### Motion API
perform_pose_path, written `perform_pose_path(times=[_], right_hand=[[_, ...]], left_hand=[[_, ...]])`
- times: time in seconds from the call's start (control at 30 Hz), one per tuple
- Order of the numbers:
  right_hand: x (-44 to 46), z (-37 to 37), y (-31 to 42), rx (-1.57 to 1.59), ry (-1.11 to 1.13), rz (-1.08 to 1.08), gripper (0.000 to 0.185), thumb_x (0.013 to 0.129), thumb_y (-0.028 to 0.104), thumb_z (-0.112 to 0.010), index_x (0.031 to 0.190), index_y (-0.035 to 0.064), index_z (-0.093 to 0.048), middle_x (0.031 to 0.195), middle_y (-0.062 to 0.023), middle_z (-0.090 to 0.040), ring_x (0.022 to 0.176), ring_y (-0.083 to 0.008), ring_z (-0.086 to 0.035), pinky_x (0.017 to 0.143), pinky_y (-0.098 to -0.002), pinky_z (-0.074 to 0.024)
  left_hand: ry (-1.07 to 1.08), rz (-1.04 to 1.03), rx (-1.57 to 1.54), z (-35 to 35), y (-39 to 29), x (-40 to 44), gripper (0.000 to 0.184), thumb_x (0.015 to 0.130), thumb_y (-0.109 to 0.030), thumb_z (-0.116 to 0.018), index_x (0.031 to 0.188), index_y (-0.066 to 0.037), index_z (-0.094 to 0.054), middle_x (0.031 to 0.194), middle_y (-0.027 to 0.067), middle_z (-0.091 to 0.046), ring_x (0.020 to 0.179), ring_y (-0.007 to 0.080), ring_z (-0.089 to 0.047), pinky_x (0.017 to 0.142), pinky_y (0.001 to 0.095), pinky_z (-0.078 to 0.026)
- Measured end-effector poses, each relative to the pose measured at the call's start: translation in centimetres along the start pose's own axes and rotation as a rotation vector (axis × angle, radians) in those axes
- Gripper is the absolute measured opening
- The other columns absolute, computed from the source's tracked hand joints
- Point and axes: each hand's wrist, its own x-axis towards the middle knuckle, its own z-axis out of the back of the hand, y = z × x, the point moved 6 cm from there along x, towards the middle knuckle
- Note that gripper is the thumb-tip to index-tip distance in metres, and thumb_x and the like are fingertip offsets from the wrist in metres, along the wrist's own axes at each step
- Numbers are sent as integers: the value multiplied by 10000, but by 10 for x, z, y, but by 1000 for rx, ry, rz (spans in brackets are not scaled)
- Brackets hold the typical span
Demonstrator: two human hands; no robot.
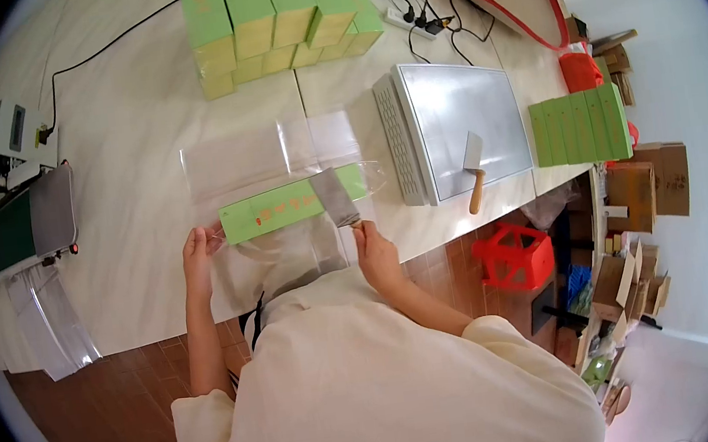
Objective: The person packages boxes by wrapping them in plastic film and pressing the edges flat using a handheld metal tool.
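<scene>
A long green box (269,210) with red lettering lies on the table in front of me, with clear plastic film (232,167) under and around it. At the box's left end my left hand (197,251) has its fingers closed on the film's edge. My right hand (378,255) grips a scraper (334,197) by its handle. The scraper's wide metal blade lies across the right part of the box. Transparent film extends past the box's right end.
To the right stands a flat metal-topped hot plate (446,104) with a second, wooden-handled scraper (475,172) on it. Stacked green boxes (285,17) are at the back, more green boxes (579,128) far right. A machine (16,201) sits left; a red stool (514,256) is on the floor.
</scene>
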Motion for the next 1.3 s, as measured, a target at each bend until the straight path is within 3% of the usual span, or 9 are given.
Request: perform_pose_path(times=[0.13,0.2,0.37,0.7,0.87,0.97,1.13,1.3], right_hand=[[0,8,-13,-60,-73,-41,170,1016,220,-462,1023,51,-471,780,-201,-655,647,-424,-624,535,-515,-484],[2,6,-14,-78,-80,-55,167,1015,211,-464,1013,45,-468,769,-203,-650,642,-421,-623,529,-512,-483],[5,7,-10,-119,-164,-33,189,1018,228,-451,981,43,-462,736,-200,-635,624,-411,-625,513,-503,-486],[13,11,-8,-60,-183,-67,195,1015,233,-463,980,42,-479,687,-219,-626,625,-448,-611,520,-533,-470],[18,7,-17,-48,-89,-113,222,1012,275,-464,1049,56,-483,732,-216,-646,665,-452,-619,571,-543,-478],[32,29,-32,127,-192,-53,245,1013,293,-464,1067,60,-514,768,-241,-638,723,-471,-608,614,-552,-460],[81,101,-83,-12,-461,-172,354,1033,359,-392,1033,39,-542,840,-269,-639,781,-485,-596,666,-566,-438],[126,125,-142,-159,-430,-323,389,1033,353,-370,1011,7,-545,846,-257,-662,799,-484,-618,695,-564,-476]], left_hand=[[-37,35,53,1,-3,1,342,1041,-368,-451,919,-66,-556,1071,98,-679,906,134,-631,876,307,-498],[-11,21,67,2,-4,2,359,1039,-391,-444,958,-65,-570,1143,120,-676,980,177,-653,913,333,-487],[10,6,62,10,4,5,371,1038,-395,-444,928,-68,-578,1137,121,-680,963,169,-653,903,329,-488],[-10,8,86,10,5,4,362,1042,-391,-437,934,-74,-575,1119,117,-681,974,174,-650,913,335,-485],[-16,-23,77,3,-3,1,347,1043,-381,-437,949,-76,-573,1117,113,-677,988,177,-646,921,337,-478],[-13,-16,74,3,-4,2,342,1044,-376,-435,955,-75,-573,1115,112,-676,995,182,-644,913,340,-477],[-33,15,86,7,-2,-1,352,1040,-389,-441,969,-72,-576,1130,116,-675,994,186,-643,895,339,-475],[-69,14,91,-2,-18,-7,341,1024,-402,-478,967,-78,-570,1141,113,-679,989,171,-644,882,320,-469]])
